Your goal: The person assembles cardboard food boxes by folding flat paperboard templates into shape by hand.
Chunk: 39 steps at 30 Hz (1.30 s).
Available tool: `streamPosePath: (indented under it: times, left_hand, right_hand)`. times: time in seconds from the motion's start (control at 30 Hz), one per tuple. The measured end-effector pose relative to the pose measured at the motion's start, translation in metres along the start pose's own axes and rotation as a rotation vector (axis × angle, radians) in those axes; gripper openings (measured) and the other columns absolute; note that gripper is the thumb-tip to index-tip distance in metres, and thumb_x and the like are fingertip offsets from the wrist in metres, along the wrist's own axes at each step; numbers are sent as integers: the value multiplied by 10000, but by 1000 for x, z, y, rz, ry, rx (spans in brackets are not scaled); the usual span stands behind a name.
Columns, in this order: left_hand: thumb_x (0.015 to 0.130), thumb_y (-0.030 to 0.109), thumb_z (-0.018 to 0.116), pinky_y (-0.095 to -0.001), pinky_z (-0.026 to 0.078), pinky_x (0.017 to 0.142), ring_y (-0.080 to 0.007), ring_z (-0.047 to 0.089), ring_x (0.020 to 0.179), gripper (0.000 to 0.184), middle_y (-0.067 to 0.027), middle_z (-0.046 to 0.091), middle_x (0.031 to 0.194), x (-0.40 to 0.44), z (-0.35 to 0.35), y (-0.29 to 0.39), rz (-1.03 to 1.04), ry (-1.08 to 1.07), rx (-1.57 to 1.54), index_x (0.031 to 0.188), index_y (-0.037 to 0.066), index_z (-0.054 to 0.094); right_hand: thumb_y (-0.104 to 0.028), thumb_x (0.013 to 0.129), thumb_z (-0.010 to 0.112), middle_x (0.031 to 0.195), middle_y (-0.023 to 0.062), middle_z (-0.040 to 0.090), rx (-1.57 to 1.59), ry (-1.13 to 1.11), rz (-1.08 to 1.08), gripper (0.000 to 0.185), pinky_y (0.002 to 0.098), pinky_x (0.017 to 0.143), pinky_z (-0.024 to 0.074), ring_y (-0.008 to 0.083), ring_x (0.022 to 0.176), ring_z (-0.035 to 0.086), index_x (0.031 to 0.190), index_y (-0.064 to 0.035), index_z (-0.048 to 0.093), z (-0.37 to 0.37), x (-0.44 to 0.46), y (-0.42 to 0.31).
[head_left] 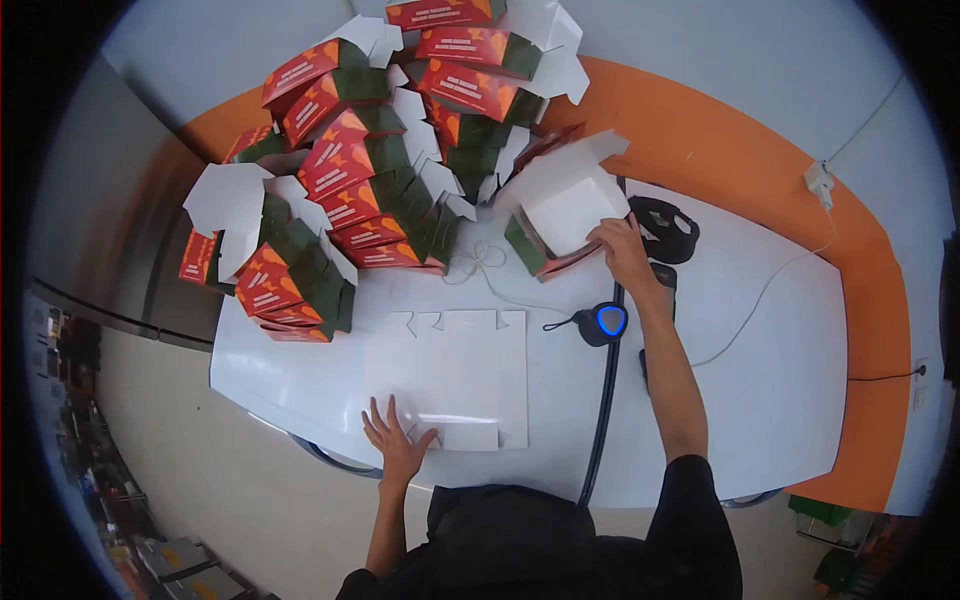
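Observation:
A flat white box blank (455, 375) with notched flaps lies on the table in front of me. My left hand (402, 445) rests at its near left corner, fingers spread. Farther off to the right, my right hand (622, 248) pinches the near right edge of an open cardboard box (575, 215). This box has a white inside and green and red outer walls, and its lid flap stands up. Part of the box's rim is hidden under my right fingers.
Stacks of folded red and green boxes (365, 190) fill the far left of the table (755, 330). A small blue-lit black device (607, 322), a looped string (480, 258), a black strap-like item (665, 230) and a white cable (770, 280) lie around the right half.

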<state>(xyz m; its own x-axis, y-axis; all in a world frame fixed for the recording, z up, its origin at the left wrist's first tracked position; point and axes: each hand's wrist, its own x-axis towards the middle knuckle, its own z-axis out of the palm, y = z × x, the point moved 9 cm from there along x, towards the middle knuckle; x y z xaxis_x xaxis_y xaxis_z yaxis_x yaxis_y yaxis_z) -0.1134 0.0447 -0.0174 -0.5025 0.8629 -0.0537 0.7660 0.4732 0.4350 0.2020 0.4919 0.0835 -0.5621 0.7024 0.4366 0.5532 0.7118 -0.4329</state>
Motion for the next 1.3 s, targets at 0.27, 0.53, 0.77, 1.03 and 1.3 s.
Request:
streamPosePath:
  times: [0.27,0.53,0.77,1.03,1.3]
  left_hand:
    - [708,498,907,-715,130,1173,-588,90,1493,1234,-316,149,1637,10,18,-77,-388,72,-80,1621,99,180]
    - [665,239,941,-617,263,1137,-435,354,1384,1140,-215,417,1472,21,-2,-72,-320,124,-200,1577,97,271]
    - [704,97,901,-406,535,869,-262,648,968,822,-150,640,1167,27,8,-81,-325,85,-548,1421,29,507]
    - [805,52,838,-295,503,655,-148,581,738,379,-80,657,936,16,-11,-60,-228,300,-606,1150,-12,694]
    - [936,129,754,-285,490,667,-161,564,710,203,-62,617,836,13,-15,-59,-283,421,-826,1087,-4,729]
  right_hand:
    - [0,876,599,1078,44,715,-299,-326,43,380,640,1181,215,257,1106,640,1187,-163,744,55,-10,-53]
    - [-2,848,667,1080,98,707,-136,-366,28,289,473,925,486,332,1051,658,1126,-77,702,112,10,-79]
    - [-76,858,733,1215,161,681,-225,-431,190,458,492,1018,457,342,1140,637,1308,-78,642,112,32,-81]
    - [-255,849,825,1408,196,554,237,-57,160,631,466,1126,401,386,1324,507,1382,-46,560,70,-59,-149]
    - [-449,763,863,1682,194,188,146,-697,73,957,704,1213,97,466,1542,153,1573,-207,415,132,-265,-255]
